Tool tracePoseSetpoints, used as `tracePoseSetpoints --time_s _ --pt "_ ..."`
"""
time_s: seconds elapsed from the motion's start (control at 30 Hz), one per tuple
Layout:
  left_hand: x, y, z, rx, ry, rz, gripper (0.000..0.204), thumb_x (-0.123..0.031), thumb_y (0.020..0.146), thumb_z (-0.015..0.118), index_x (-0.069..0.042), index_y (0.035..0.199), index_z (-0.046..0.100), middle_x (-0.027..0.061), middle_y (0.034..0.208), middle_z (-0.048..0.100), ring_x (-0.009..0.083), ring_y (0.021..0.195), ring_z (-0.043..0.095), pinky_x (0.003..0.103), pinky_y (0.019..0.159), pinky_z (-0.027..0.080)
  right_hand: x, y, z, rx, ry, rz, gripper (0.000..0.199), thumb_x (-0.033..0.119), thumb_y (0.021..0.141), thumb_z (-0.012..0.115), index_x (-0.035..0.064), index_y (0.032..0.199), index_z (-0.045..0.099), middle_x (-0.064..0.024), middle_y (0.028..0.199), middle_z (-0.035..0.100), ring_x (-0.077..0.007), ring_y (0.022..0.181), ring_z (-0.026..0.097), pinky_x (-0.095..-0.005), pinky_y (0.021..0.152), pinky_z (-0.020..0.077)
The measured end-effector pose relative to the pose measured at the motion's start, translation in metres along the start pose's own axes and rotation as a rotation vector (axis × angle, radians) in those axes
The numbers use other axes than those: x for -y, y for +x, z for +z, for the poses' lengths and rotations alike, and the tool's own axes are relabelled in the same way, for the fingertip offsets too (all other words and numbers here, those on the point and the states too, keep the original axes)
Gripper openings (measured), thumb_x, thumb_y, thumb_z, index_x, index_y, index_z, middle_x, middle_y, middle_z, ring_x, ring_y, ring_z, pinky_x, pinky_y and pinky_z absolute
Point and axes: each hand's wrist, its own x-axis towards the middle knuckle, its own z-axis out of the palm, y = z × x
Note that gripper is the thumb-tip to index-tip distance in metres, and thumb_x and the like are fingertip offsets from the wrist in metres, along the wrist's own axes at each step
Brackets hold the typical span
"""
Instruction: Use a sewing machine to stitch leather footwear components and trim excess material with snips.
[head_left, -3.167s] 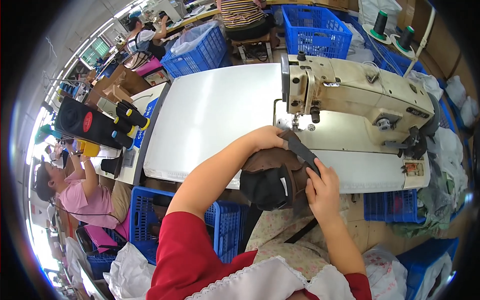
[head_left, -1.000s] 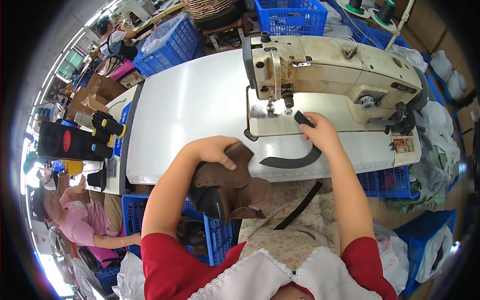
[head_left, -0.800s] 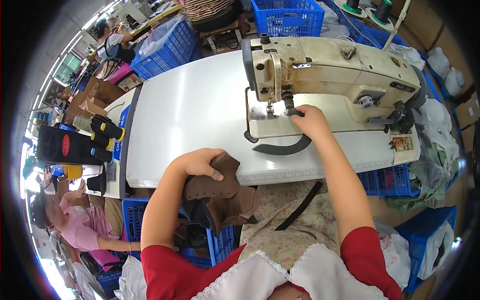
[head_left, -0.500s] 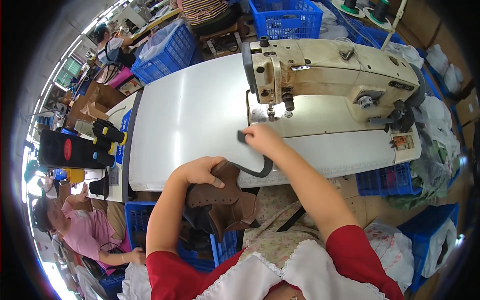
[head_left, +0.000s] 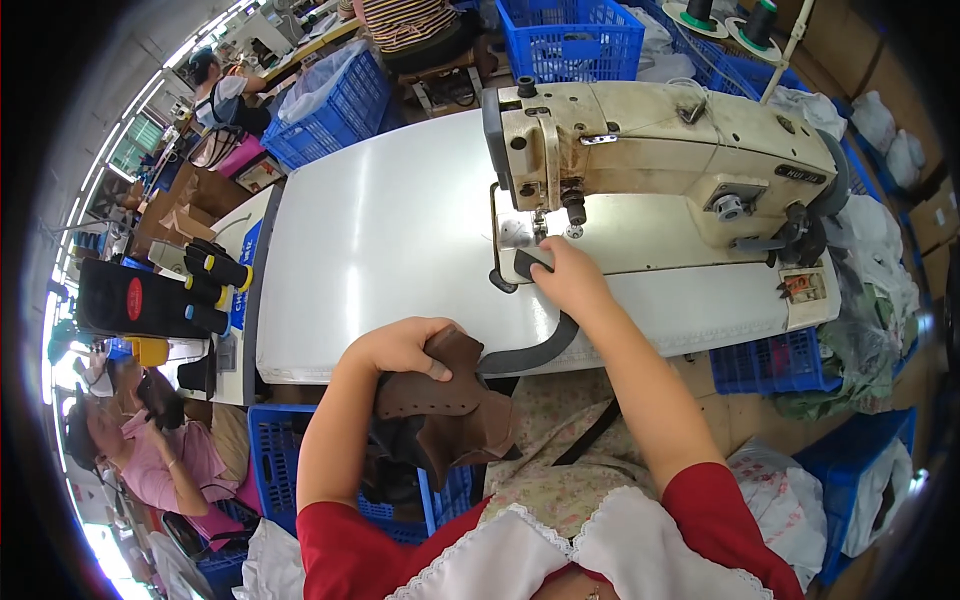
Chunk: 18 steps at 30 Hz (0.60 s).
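Observation:
My left hand (head_left: 410, 350) grips a brown leather shoe upper (head_left: 445, 400) at the table's near edge, thumb on top and fingers hidden behind it. A row of small eyelet holes runs along its side, and part of its lining looks black. From the upper a dark grey strip (head_left: 540, 355) curves out to the right over the tabletop. My right hand (head_left: 568, 275) pinches the strip's free end, just in front of the needle and presser foot of a cream sewing machine (head_left: 650, 150). The strip end lies close to the needle plate (head_left: 517, 230), not under the foot as far as I can see.
The white sewing table (head_left: 370, 230) stretches to the left of the machine. Blue crates (head_left: 570, 45) stand behind it, and another blue crate (head_left: 285, 450) sits below its near left edge. Thread cones (head_left: 762, 22) stand at the back right. A co-worker in pink (head_left: 180, 460) sits at left.
My right hand has carried the strip's end right and away from me, toward the needle. My left hand stays with the upper. The co-worker at left has raised a hand holding something dark.

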Motion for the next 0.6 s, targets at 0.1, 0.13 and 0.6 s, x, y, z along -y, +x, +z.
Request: tracePoseSetpoints --time_s 0.1,0.13,0.6 --pt "0.001 0.001 -0.001 0.015 -0.004 -0.006 0.064 -0.008 0.067 0.083 -0.002 0.126 0.058 0.0076 0.109 0.069 0.0175 0.101 0.062 0.033 0.092 0.048 0.001 0.002 -0.003 -0.007 0.154 0.137 0.033 0.018 0.08 0.067 0.0019 0.108 0.06 -0.0186 0.091 0.068 -0.0344 0.087 0.067 -0.0416 0.077 0.052" --pt "0.005 0.001 -0.001 0.016 -0.005 -0.007 0.064 -0.008 0.067 0.083 -0.002 0.126 0.058 0.0076 0.109 0.069 0.0175 0.101 0.062 0.033 0.092 0.048 -0.002 0.002 -0.005 -0.032 0.257 0.188 0.027 0.017 0.08 0.067 0.0016 0.101 0.062 -0.0166 0.084 0.068 -0.0322 0.081 0.067 -0.0404 0.074 0.0523" --pt "0.005 -0.004 -0.002 -0.001 0.049 -0.067 0.062 -0.009 0.067 0.083 -0.002 0.124 0.059 0.0066 0.105 0.069 0.0166 0.097 0.061 0.032 0.091 0.048 0.003 0.026 0.039 -0.057 0.27 0.106 0.017 0.019 0.075 0.067 0.0052 0.086 0.071 -0.014 0.083 0.071 -0.0282 0.081 0.068 -0.0383 0.074 0.0535"
